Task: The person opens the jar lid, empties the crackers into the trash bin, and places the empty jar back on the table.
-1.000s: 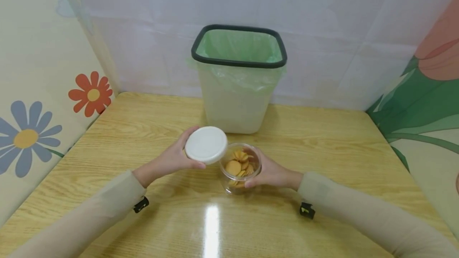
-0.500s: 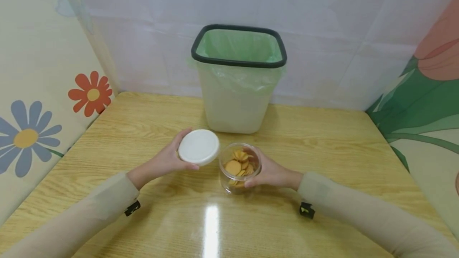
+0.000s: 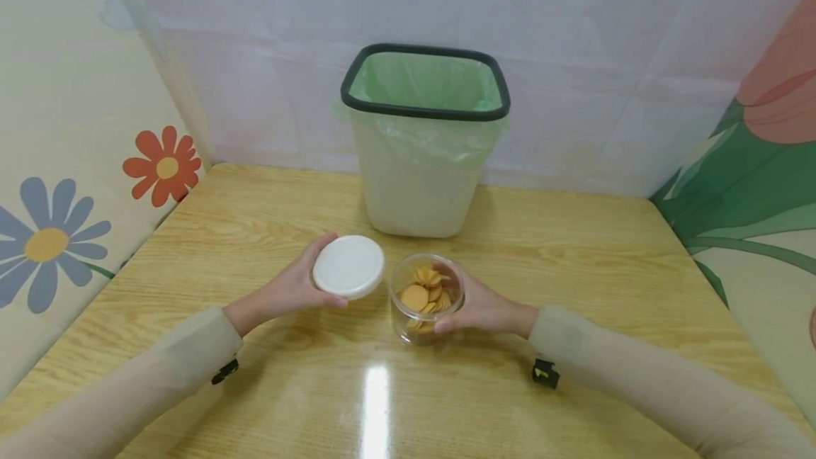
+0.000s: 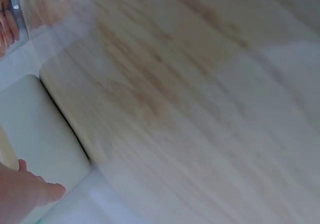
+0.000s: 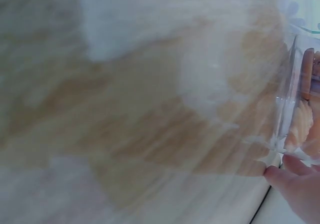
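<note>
My left hand [image 3: 296, 287] grips a round white lid [image 3: 348, 265] by its edge, thumb in front, and holds it above the table just left of the jar. A sliver of the pale lid [image 4: 7, 151] also shows by the fingers in the left wrist view. The clear jar [image 3: 400, 322] stands upright and uncovered on the table, with several round golden crackers [image 3: 415, 297] inside. Wrapped round the jar's right side is my right hand [image 3: 487, 307], its thumb at the front. The right wrist view catches the jar's wall [image 5: 284, 119] at its right edge.
Behind the jar stands a pale trash bin [image 3: 417, 183] with a dark rim and a green liner bag. The wood-grain table [image 3: 574, 268] ends at a white sheet at the back. Flower-printed panels [image 3: 57, 91] flank both sides.
My left hand has drawn the lid left and slightly toward me, away from the jar's rim. The right hand and the jar have stayed in place.
</note>
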The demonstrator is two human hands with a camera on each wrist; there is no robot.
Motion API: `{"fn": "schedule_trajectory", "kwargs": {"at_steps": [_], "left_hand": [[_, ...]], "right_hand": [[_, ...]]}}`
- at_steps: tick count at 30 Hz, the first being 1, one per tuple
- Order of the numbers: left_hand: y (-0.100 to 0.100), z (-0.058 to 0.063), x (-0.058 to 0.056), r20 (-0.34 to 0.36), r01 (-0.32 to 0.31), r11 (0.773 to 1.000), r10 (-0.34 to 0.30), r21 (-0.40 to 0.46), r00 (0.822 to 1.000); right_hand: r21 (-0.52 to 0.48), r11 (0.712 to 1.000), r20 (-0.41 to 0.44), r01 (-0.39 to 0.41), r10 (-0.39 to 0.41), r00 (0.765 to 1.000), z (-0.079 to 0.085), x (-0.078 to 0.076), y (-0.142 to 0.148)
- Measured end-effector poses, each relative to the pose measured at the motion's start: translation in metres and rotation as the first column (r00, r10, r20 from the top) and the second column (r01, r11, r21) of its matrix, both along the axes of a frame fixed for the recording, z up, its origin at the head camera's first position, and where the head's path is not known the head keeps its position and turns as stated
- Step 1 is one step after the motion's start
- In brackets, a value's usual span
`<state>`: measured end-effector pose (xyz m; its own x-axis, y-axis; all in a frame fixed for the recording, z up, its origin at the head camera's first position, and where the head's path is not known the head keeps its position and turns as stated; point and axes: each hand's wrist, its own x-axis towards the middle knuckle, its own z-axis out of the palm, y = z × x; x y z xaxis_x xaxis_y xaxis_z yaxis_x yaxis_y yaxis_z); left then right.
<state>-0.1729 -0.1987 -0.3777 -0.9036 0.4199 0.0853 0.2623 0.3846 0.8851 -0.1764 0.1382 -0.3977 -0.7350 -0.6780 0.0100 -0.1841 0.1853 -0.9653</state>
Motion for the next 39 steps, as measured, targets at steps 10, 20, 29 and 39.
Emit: {"fn": "schedule_trajectory", "kwargs": {"at_steps": [10,20,29,39], "left_hand": [[-0.003,-0.004,-0.001,-0.02,0.003,0.999,-0.004,-0.051,1.0],[-0.006,-0.007,-0.005,-0.003,-0.015,0.998,0.015,-0.065,1.0],[-0.009,-0.008,-0.006,0.045,-0.004,0.995,0.008,-0.095,0.999],[-0.011,-0.009,-0.008,0.047,0.001,0.989,0.006,-0.15,0.999]], "right_hand": [[0.003,1.0,0.003,0.005,-0.005,1.0,0.002,0.001,0.0],[0.019,1.0,0.006,0.004,-0.005,1.0,0.003,0.0,0.001],[-0.005,1.0,0.028,-0.002,0.002,1.0,0.001,-0.001,0.0],[0.009,1.0,0.029,0.001,-0.001,1.0,0.0,-0.001,0.0]]}}
